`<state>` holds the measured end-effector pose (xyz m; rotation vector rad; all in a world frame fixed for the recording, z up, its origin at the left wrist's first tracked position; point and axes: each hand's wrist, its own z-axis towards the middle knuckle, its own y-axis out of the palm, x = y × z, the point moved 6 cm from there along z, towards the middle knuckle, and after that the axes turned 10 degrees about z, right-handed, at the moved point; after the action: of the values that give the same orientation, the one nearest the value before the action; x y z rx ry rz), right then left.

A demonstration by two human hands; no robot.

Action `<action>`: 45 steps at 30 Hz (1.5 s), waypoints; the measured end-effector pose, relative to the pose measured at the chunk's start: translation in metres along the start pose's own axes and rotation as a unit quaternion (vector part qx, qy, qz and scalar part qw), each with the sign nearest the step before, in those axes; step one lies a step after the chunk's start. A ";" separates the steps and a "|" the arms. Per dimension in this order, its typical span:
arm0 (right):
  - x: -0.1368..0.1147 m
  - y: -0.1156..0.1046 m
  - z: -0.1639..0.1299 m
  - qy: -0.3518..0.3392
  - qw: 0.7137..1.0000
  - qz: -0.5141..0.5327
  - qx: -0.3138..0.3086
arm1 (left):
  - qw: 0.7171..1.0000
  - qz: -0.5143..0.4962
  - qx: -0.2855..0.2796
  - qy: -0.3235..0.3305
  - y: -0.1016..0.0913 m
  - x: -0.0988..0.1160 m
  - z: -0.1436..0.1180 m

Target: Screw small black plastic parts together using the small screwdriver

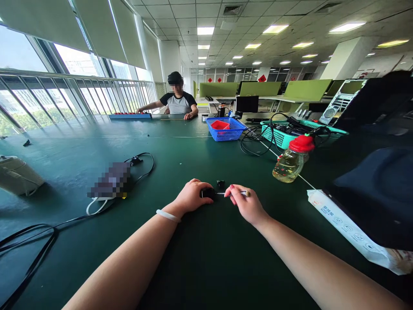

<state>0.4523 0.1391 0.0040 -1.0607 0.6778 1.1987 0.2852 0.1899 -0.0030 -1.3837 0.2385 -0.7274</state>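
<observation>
Left hand (192,196) clenched on small black part (208,193) near the bench (206,267) front edge, right hand (247,204) grasping thin tool (234,193) at it; fastening apparently under way, needing steady alignment.

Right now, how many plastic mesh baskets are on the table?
2. A blue basket sits mid-table beyond the hands, with a red thing inside. A teal basket stands to its right, full of black cables. Others may be hidden behind the dark equipment at the right.

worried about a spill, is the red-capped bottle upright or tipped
Tipped: the bottle leans on the table, red cap up and right, yellow liquid pooled low.
</observation>
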 end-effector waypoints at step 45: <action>-0.038 0.033 -0.018 -0.169 0.964 -0.129 -0.163 | 0.997 0.067 0.006 0.031 0.000 0.008 -0.001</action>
<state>0.4129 0.1077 0.0204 -1.1368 0.0724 1.2464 0.2911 0.1840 -0.0010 -1.3212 0.3707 -0.6604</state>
